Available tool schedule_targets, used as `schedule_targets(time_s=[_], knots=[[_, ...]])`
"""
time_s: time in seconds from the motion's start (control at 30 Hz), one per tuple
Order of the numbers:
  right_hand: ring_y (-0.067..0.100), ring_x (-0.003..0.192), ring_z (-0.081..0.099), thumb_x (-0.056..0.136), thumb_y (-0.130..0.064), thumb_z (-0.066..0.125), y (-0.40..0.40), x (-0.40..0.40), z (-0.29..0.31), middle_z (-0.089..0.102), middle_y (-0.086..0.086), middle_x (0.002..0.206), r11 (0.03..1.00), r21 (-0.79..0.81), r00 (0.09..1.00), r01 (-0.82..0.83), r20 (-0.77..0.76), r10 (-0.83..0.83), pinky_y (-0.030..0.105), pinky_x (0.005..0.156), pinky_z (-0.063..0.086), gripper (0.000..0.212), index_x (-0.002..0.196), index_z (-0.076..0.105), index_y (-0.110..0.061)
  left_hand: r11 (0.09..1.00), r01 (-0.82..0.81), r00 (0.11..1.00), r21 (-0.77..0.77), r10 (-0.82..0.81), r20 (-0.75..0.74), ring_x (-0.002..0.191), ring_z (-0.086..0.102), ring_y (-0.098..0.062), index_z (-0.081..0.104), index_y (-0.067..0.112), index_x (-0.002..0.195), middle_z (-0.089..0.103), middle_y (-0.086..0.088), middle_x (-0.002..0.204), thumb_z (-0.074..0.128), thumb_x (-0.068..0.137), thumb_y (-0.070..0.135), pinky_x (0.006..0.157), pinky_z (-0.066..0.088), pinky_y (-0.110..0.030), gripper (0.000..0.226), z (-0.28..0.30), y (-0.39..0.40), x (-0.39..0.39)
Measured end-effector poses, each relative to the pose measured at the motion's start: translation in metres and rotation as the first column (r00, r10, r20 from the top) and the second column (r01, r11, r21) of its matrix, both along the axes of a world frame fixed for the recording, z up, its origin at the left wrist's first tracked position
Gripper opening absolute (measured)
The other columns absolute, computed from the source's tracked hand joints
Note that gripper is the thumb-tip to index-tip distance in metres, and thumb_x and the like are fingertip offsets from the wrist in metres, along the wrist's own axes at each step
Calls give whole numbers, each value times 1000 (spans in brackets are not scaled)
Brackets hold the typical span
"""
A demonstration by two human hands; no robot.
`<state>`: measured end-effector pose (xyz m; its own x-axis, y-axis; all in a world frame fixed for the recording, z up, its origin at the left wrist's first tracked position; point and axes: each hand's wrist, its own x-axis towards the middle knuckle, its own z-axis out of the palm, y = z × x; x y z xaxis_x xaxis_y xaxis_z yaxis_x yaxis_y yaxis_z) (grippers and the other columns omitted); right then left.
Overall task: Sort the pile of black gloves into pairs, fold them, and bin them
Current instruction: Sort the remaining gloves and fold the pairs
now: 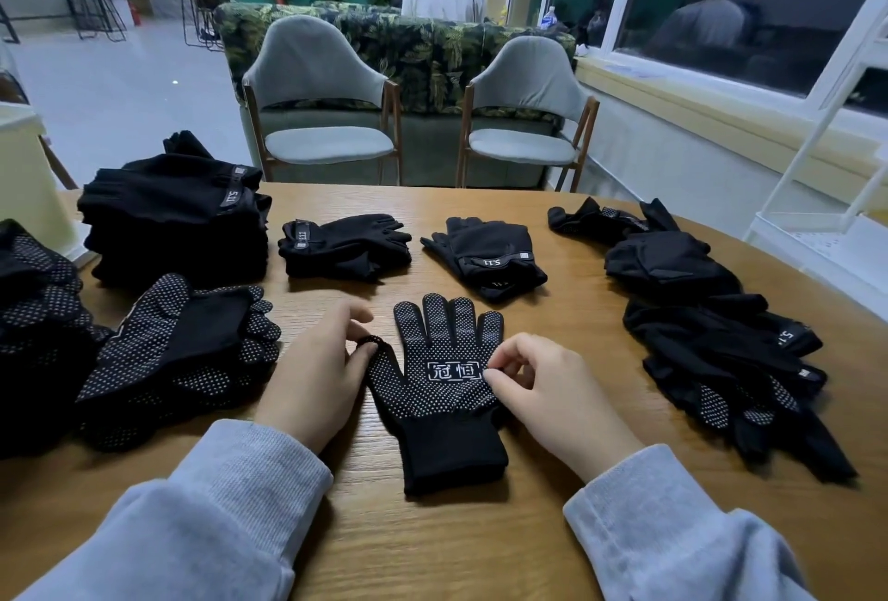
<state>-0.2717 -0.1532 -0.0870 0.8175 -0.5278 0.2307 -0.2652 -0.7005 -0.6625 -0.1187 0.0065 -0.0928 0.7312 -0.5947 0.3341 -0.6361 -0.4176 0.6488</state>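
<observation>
A black glove with white dots [444,389] lies flat, palm up, on the wooden table [567,326] in front of me, fingers pointing away. My left hand [322,370] pinches the tip of its thumb. My right hand [548,389] pinches the glove's right edge by the palm, fingers curled. A loose pile of unsorted black gloves [711,331] spreads along the right side. Two folded pairs [346,245] [490,254] lie beyond the glove. Dotted gloves [187,355] are heaped at the left.
A tall stack of folded black gloves [178,221] stands at the back left, beside a pale yellow bin [29,187]. Two grey chairs [322,105] [528,105] face the table's far edge. A white rack [826,197] stands at the right. A person stands far behind.
</observation>
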Motion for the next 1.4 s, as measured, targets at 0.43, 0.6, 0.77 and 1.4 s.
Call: schedule_targets(time_s=[0.43, 0.6, 0.77, 1.4], knots=[[-7, 114, 36, 73, -39, 44, 9, -25, -10, 48, -32, 110, 964, -110, 970, -240, -64, 235, 30, 101, 32, 30, 96, 63, -43, 865, 494, 867, 90, -498, 21, 101, 51, -2, 60, 55, 92, 59, 21, 105, 52, 73, 15, 87, 36, -13, 46, -3, 18, -12], [-14, 120, 23, 69, -59, 44, 7, -28, -6, 35, -39, 118, 940, -111, 933, -322, -204, 296, 24, 102, 20, 39, 108, 48, -61, 823, 542, 837, 172, -547, -20, 113, 44, -3, 58, 63, 92, 51, 28, 114, 46, 66, 35, 97, 30, -13, 40, 0, 25, -18], [-14, 121, 20, 64, -63, 45, 8, -29, -4, 33, -37, 121, 933, -111, 925, -341, -214, 313, 26, 104, 19, 38, 102, 47, -66, 839, 529, 846, 131, -533, -6, 110, 45, 0, 62, 51, 75, 58, 26, 106, 52, 67, 41, 91, 31, -8, 17, -4, 27, -19], [23, 75, 63, 90, -20, 62, 15, -31, 4, 68, -3, 85, 974, 98, 968, -206, 165, 188, 40, 66, 52, 11, 93, 62, -31, 905, 390, 913, -170, -404, -54, 85, 64, -12, 43, 56, 85, 59, 27, 101, 61, 74, 25, 76, 53, -34, 37, -7, 24, -29]])
